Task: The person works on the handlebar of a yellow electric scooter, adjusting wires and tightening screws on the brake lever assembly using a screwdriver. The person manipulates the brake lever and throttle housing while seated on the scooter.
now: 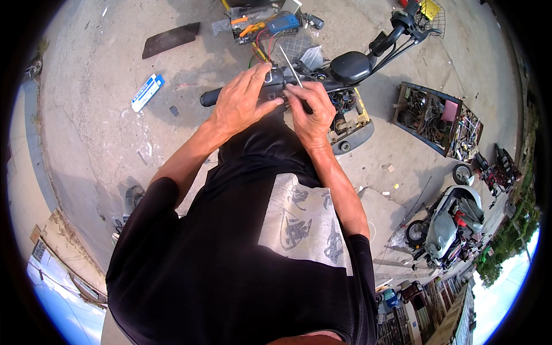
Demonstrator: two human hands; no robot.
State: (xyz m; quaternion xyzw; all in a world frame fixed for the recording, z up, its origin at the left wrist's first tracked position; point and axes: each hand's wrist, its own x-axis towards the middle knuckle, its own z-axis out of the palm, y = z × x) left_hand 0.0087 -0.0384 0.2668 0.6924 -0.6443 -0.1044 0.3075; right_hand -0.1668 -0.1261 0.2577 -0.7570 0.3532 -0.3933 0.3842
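Note:
My left hand [240,100] lies over the black switch housing [272,78] on the left part of a scooter's handlebar, fingers stretched out and thumb apart. Left of it, a black rubber grip [210,98] sticks out. A thin metal-shafted screwdriver [291,66] is held in my right hand [313,115], its shaft pointing up and away to the left. The fingertips of that hand are close to the housing; most of the handle is hidden in the palm. Right of the hands sits a rounded black cover [351,67], with exposed wiring [344,100] below it.
Beyond the handlebar stands a toolbox with a blue multimeter [283,23] and red leads. A blue-and-white box [148,92] and a dark flat panel [171,40] lie on the concrete. At right are a metal tray [418,140] of parts and tools and a parked scooter [448,224].

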